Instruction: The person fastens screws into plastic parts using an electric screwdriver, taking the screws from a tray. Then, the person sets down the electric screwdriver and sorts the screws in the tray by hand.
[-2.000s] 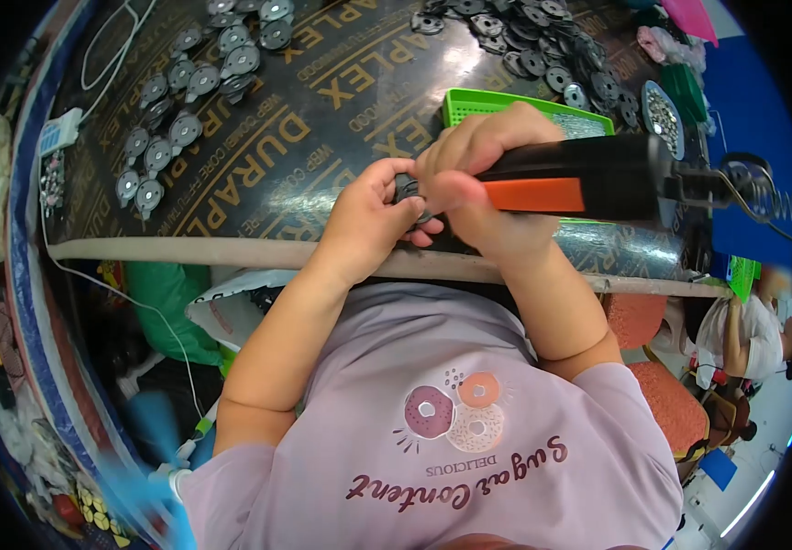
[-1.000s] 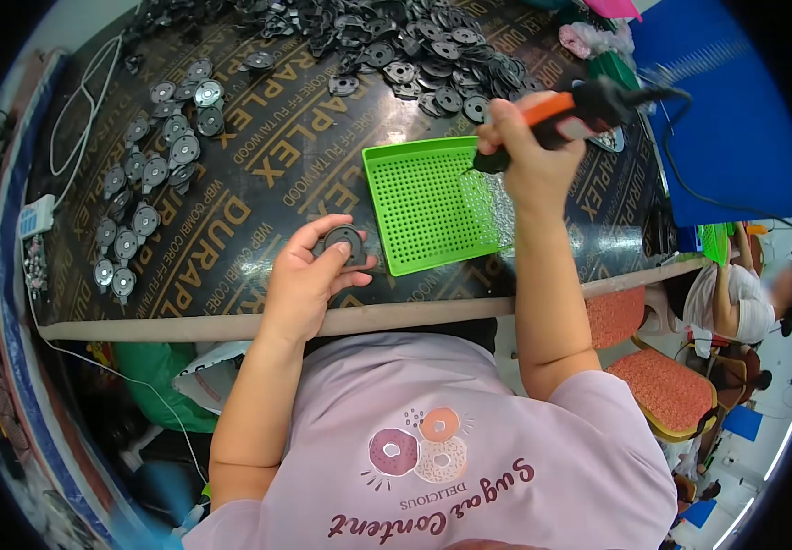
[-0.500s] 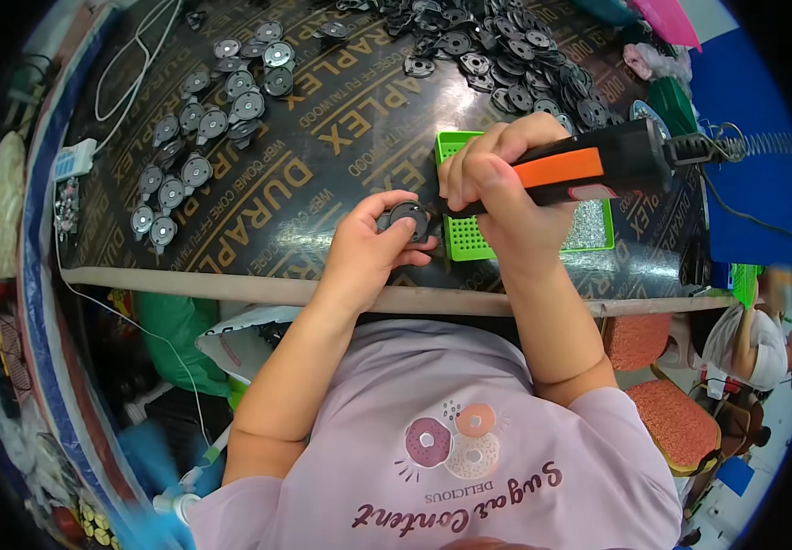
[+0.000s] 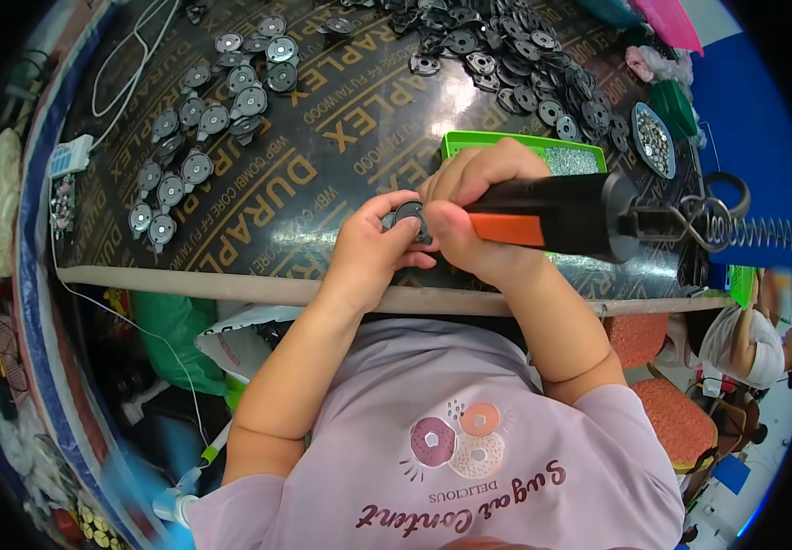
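Note:
My left hand [image 4: 368,243] pinches a round black part [image 4: 409,216] above the dark table near its front edge. My right hand [image 4: 483,211] is wrapped round a black and orange power screwdriver [image 4: 561,215], held sideways with its tip end at the part. My fingers hide the tip. Behind my right hand lies a green perforated tray [image 4: 469,139] with small shiny pieces [image 4: 575,161] in it, partly covered by the hand and tool. Round black parts with metal centres [image 4: 214,119] stand in a loose group at the left.
A heap of black parts [image 4: 524,55] lies at the back right, beside a bowl of small metal pieces [image 4: 654,137]. A coiled cord [image 4: 763,231] trails right from the tool. A white cable [image 4: 125,92] crosses the left side. Another person [image 4: 744,344] is at far right.
Since a second ago, my right hand has brought the screwdriver from over the tray to the part in my left hand. In the last half second it moved slightly left and down.

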`<action>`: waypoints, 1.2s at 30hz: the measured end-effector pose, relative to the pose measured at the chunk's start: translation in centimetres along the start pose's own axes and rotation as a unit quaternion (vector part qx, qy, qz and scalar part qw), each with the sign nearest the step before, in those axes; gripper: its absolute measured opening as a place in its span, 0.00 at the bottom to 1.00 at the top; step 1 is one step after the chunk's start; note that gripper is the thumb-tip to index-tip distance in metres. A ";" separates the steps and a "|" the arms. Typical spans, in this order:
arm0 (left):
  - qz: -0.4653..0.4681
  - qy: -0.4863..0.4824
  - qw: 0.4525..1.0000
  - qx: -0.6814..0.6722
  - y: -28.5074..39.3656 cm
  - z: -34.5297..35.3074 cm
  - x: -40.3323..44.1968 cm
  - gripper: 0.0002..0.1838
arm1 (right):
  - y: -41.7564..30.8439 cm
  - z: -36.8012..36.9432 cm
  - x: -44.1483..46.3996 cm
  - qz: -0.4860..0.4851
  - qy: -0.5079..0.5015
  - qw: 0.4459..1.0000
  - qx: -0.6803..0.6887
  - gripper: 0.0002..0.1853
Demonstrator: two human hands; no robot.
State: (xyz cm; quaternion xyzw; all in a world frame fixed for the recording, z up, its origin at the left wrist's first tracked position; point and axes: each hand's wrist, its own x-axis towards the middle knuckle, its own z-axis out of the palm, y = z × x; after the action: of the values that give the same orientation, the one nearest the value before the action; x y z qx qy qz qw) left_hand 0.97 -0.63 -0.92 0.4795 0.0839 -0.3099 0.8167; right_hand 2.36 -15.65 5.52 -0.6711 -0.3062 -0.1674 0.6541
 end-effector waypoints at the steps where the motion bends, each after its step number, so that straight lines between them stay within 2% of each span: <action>1: -0.004 -0.007 1.000 -0.002 0.0 -0.1 0.1 0.18 | 0.2 0.1 0.0 0.009 0.011 1.000 0.027 0.14; 7: 0.005 -0.002 1.000 0.009 0.1 0.2 -0.3 0.18 | 0.2 0.4 -0.7 0.024 0.065 0.995 0.070 0.13; 10: 0.042 -0.014 0.999 0.030 0.1 0.4 -0.3 0.18 | -0.3 0.3 -0.3 0.005 0.046 0.998 0.053 0.15; 12: 0.066 0.008 0.995 0.069 -0.1 0.8 -0.4 0.18 | -1.1 -0.6 -0.1 0.019 -0.003 0.995 0.100 0.19; 13: 0.091 0.008 0.992 0.081 -0.3 0.8 -0.4 0.18 | -1.2 -1.2 0.3 -0.031 -0.024 0.995 0.092 0.20; 15: 0.063 0.032 0.997 0.033 -0.2 1.3 -0.8 0.18 | -2.6 -2.9 1.3 -0.076 0.001 0.992 0.103 0.19; 17: 0.037 0.028 0.999 0.011 0.5 1.3 -1.2 0.17 | -2.8 -5.5 0.7 -0.050 0.102 0.992 0.057 0.13; 19: 0.071 -0.016 0.997 -0.027 0.3 0.5 -1.6 0.18 | -2.7 -8.3 0.0 0.061 0.206 0.970 -0.112 0.11; 22: 0.102 -0.022 0.994 -0.027 0.5 0.4 -1.8 0.16 | -1.5 -10.0 -0.3 0.101 0.293 0.943 -0.119 0.09; 24: 0.105 -0.017 0.994 -0.015 0.6 0.6 -1.5 0.15 | -0.8 -10.7 -0.7 0.094 0.292 0.944 -0.120 0.09; 26: 0.108 0.000 0.993 0.052 0.9 0.6 -1.3 0.15 | -0.4 -10.7 -0.8 0.109 0.274 0.949 -0.115 0.09; 31: 0.072 0.021 0.995 0.067 1.4 0.8 -1.2 0.13 | 0.3 -10.8 -1.0 0.108 0.276 0.949 -0.110 0.08; 33: 0.065 0.023 0.994 0.086 1.8 0.7 -1.0 0.13 | 0.4 -11.2 -1.1 0.102 0.239 0.958 -0.122 0.09; 35: 0.107 0.017 0.977 0.186 2.6 1.3 -0.7 0.13 | -0.3 -10.8 -0.9 0.137 0.220 0.960 -0.110 0.10; 36: 0.158 0.025 0.961 0.227 3.7 2.4 -0.6 0.15 | -0.3 -11.0 -0.9 0.138 0.193 0.966 -0.099 0.10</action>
State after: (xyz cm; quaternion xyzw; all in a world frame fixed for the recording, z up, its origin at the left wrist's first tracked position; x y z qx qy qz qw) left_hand 2.29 -1.08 3.28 0.6668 -0.0453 -0.1754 0.7229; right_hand 3.43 -26.66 6.20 -0.7232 -0.0605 -0.2316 0.6478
